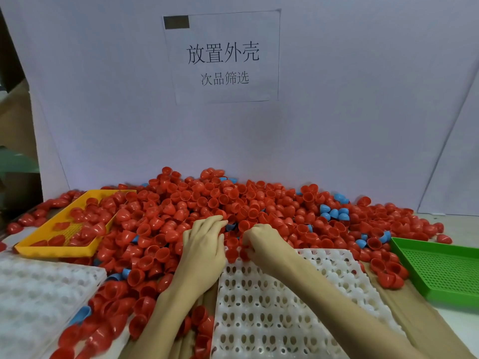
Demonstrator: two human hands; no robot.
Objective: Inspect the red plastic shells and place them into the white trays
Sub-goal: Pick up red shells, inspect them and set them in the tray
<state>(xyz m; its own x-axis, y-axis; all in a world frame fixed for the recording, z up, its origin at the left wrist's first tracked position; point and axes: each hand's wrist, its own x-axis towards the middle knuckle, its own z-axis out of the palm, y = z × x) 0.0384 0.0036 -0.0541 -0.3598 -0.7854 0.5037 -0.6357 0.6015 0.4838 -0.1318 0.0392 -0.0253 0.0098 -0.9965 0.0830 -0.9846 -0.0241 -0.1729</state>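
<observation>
Both hands reach into the red pile at the far edge of the middle tray. My left hand (204, 244) lies flat on the shells with its fingers nearly straight, holding nothing. My right hand (261, 244) has its fingers curled down over a red shell (244, 253) at the tray's far edge and seems to pinch it, but the fingertips are hard to see.

Behind everything stands a big white board (337, 112) with a paper sign (223, 57) stuck on it. Below it a huge pile of red shells (207, 200) covers the tabletop (456, 322), with a few blue shells (334, 212) mixed in.

One white tray (269, 312) lies in the middle, under my right arm. Its cups look empty but for a few red shells at the far edge by my hands. Another white tray (39, 294) sits at the left, and red shells lie against its right side.

On the right a green tray (440, 270) with little holes rests on the tabletop. On the left a yellow tray (57, 244) holds some red shells.
</observation>
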